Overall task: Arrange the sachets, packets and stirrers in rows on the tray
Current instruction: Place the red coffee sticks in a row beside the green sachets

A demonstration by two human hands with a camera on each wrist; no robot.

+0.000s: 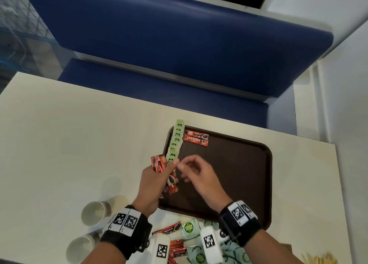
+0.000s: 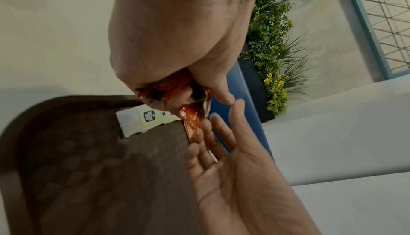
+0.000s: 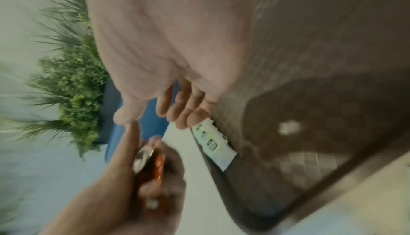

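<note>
A brown tray (image 1: pixel 229 174) lies on the white table. A column of green sachets (image 1: pixel 175 142) runs along the tray's left edge, and two red coffee sachets (image 1: pixel 197 138) lie side by side at its far left corner. My left hand (image 1: pixel 157 182) grips a bunch of red coffee sachets (image 1: pixel 158 163) above the tray's left rim. In the left wrist view that bunch of red sachets (image 2: pixel 190 117) pokes out below the curled fingers. My right hand (image 1: pixel 197 172) hovers over the tray, fingers relaxed and holding nothing, its fingertips close to the bunch. The open right hand (image 2: pixel 221 151) shows there too.
Two paper cups (image 1: pixel 93 212) (image 1: pixel 81 245) stand left of my left wrist. Loose red and green sachets (image 1: pixel 179 242) lie in a pile at the near table edge. Wooden stirrers (image 1: pixel 318 259) lie at the bottom right. A blue bench (image 1: pixel 179 45) stands beyond the table.
</note>
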